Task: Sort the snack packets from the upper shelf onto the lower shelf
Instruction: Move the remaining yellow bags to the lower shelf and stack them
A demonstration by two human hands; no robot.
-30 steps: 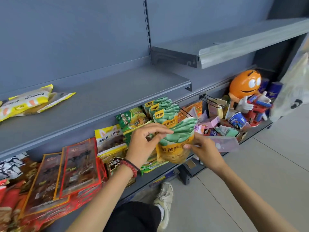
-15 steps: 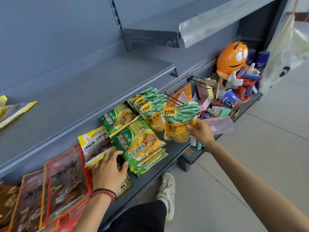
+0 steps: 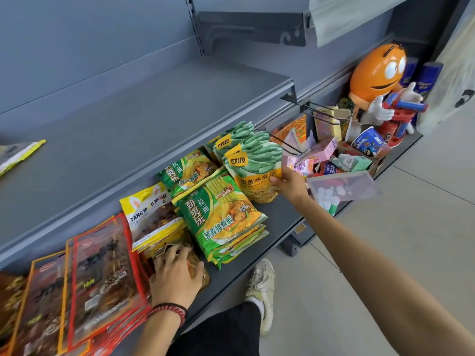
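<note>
A green-and-yellow broad bean packet (image 3: 253, 173) stands upright on the lower shelf (image 3: 281, 219), in front of two like packets (image 3: 236, 136). My right hand (image 3: 289, 182) pinches its right edge, thumb on the front. My left hand (image 3: 174, 274) rests with spread fingers on a dark gold packet (image 3: 199, 268) lying near the shelf's front edge. Green noodle packets (image 3: 221, 222) lie stacked between my hands. The upper shelf (image 3: 154, 111) carries a yellow packet (image 3: 19, 154) at its far left.
A yellow packet (image 3: 150, 211) and red-framed packets (image 3: 102, 273) lie at the left of the lower shelf. To the right are wire hooks (image 3: 321, 113), a clear plastic box (image 3: 341, 187), small goods and an orange figure (image 3: 375, 73). My shoe (image 3: 262, 286) stands below.
My left hand let go of the bean packet, moved down-left and now rests on the gold packet. My right hand kept hold and set the bean packet upright by the other two.
</note>
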